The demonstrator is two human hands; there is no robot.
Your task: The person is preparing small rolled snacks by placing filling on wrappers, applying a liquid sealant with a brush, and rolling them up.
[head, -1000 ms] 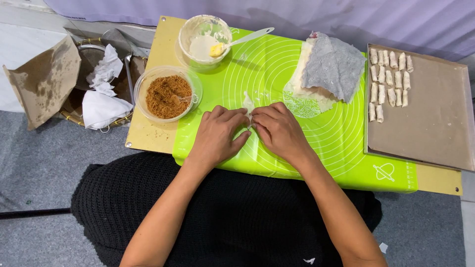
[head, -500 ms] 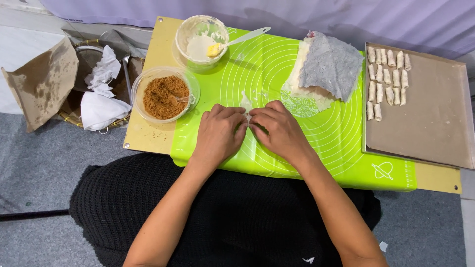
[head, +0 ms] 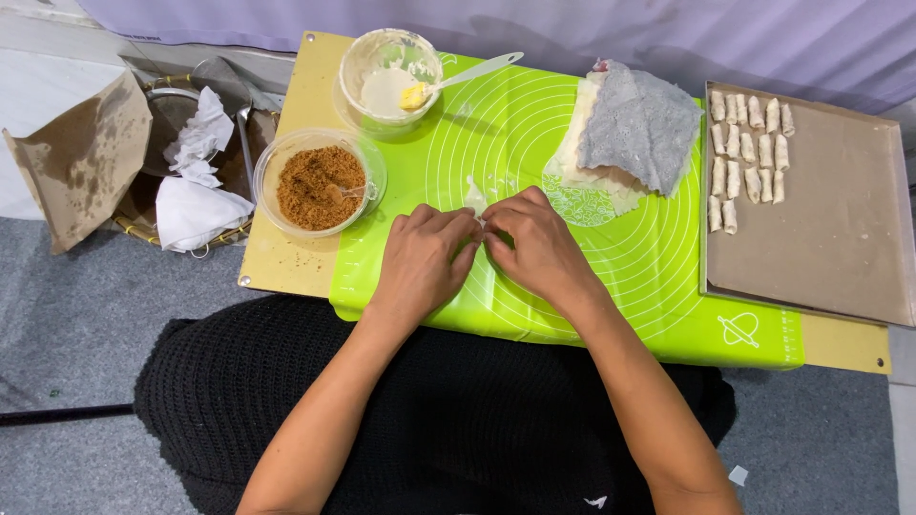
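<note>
Fingers of the left hand (head: 420, 262) and right hand (head: 539, 248) are curled shut over a thin white wrapper (head: 475, 198), pinched between them on the green mat (head: 630, 286). Beyond, a filling bowl (head: 315, 186), wrapper stack (head: 625, 133) and tray (head: 830, 248) are seen.

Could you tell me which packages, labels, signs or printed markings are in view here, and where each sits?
Brown paper bag: far left, torn open, stained, beside a basket of crumpled white paper.
Green mat: on the yellow board, under both hands, printed with white concentric circles, ruler lines and a small rolling-pin symbol at its right corner.
No screens or signs show.
</note>
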